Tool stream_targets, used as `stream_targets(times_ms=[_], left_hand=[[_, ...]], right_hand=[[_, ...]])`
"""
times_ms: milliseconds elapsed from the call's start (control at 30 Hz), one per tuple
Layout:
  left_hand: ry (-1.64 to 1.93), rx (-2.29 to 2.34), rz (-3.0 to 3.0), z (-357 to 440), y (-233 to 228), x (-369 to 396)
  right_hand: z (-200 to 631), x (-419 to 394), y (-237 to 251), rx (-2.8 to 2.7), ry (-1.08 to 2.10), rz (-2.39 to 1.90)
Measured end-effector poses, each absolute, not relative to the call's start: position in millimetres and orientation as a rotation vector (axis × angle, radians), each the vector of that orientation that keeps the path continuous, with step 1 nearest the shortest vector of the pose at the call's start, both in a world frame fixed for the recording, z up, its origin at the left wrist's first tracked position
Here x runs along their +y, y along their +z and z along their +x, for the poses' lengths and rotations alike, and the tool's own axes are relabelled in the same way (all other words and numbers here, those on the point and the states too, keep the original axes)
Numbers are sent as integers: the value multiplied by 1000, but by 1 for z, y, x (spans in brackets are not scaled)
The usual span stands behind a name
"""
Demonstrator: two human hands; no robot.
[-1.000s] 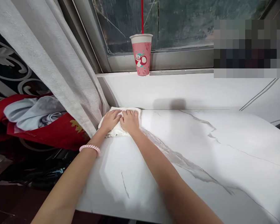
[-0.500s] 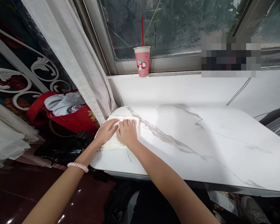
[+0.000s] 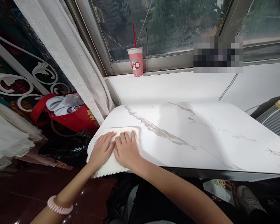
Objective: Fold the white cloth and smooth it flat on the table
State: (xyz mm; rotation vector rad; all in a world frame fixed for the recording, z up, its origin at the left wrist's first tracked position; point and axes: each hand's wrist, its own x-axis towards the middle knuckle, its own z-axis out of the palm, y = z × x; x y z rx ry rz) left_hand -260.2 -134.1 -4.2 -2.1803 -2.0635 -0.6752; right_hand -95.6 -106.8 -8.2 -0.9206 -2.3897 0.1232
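Observation:
A cream-white cloth point(image 3: 112, 168) with a scalloped edge lies spread at the left end of a white marble-patterned table point(image 3: 168, 152). Its lower edge hangs past the table's front edge. On the cloth's left part, my left hand point(image 3: 101, 150) presses flat, fingers stretched forward; a pink coil band circles that wrist. Close beside it, my right hand point(image 3: 127, 150) also lies palm down on the cloth, its fingers slightly spread. Neither hand is closed around the cloth. The palms hide the cloth's middle.
A pink paper cup point(image 3: 137, 63) with a red straw stands on the window ledge behind the table. At left hang a pale curtain point(image 3: 84, 59) and a red bag point(image 3: 72, 116) with clothes in it. A grey ribbed object point(image 3: 276, 121) stands beyond the table's right end.
Both hands and the cloth have slid toward me, from the table's far left part to its front left edge. The cloth now overhangs the front. The view has shifted slightly.

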Motion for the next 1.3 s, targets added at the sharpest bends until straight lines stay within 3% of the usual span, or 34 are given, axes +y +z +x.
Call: stream_targets(times_ms=[367,600,900,1300], left_hand=[[-563,-2039,-2164,-203,-10,-133],[-457,-2039,-2204,-189,-4,-65],[-574,-2057,-2212,-185,-2,41],[-592,-2142,-2168,-179,3,106]], right_hand=[[-40,-98,-8,-2450,119,-829],[-32,-34,-9,-2492,93,-870],[-34,66,-11,-2420,143,-1003],[-34,130,-5,-2382,222,-1072]])
